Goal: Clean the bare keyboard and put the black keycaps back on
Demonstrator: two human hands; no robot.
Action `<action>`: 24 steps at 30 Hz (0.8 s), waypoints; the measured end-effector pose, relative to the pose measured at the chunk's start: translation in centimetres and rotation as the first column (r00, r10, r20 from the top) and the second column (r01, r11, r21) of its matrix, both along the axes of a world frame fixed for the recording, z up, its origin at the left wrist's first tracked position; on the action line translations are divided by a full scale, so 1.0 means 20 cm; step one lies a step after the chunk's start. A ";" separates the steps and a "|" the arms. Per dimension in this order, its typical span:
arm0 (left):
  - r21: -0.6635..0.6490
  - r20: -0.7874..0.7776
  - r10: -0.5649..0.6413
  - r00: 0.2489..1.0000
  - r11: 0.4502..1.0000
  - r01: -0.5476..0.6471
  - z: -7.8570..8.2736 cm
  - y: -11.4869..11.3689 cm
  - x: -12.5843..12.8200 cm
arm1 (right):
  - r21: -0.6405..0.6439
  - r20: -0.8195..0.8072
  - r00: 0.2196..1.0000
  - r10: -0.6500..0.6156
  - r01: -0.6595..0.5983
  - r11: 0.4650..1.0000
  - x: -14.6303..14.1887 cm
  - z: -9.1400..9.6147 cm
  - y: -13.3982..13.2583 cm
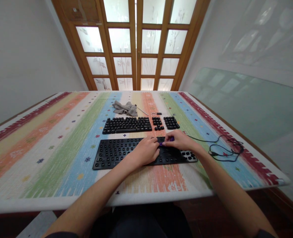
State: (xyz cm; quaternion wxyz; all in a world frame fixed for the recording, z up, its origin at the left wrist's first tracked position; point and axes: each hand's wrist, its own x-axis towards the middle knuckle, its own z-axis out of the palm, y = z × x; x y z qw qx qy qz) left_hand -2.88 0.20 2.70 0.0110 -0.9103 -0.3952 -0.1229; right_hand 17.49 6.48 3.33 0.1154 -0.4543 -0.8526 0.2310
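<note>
A black keyboard base (pixel 114 153) with its keycaps off lies before me on the striped tablecloth, rows of bare switch stems showing. At its right end is a lighter section (pixel 188 156) with openings. My right hand (pixel 179 140) is closed around a slim purple tool (pixel 171 139) held low over the base's right half. My left hand (pixel 147 151) rests on the base with curled fingers, its fingertips close to the tool's end; what they grip, if anything, is hidden. Behind the base, removed black keycaps (pixel 127 124) are laid out in keyboard order.
Smaller keycap groups include a navigation cluster (pixel 157 121) and a number pad (pixel 171 122). A crumpled grey cloth (pixel 125 108) lies behind them, near a thin tool (pixel 142 110). The black cable (pixel 225 155) coils at the right on the tablecloth (pixel 69 155).
</note>
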 end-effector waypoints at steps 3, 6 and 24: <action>-0.029 -0.005 -0.009 1.000 1.000 0.008 0.02 0.02 0.02 | -0.020 -0.010 1.000 -0.004 0.004 1.000 0.02 0.00 -0.01; -0.046 0.009 -0.012 1.000 0.999 0.012 0.03 0.03 0.04 | -0.038 -0.024 1.000 -0.007 0.006 0.999 0.04 0.01 -0.01; -0.025 0.047 -0.077 0.996 0.997 0.078 0.01 0.09 0.11 | -0.060 -0.029 0.999 -0.027 0.025 0.998 0.17 0.01 -0.01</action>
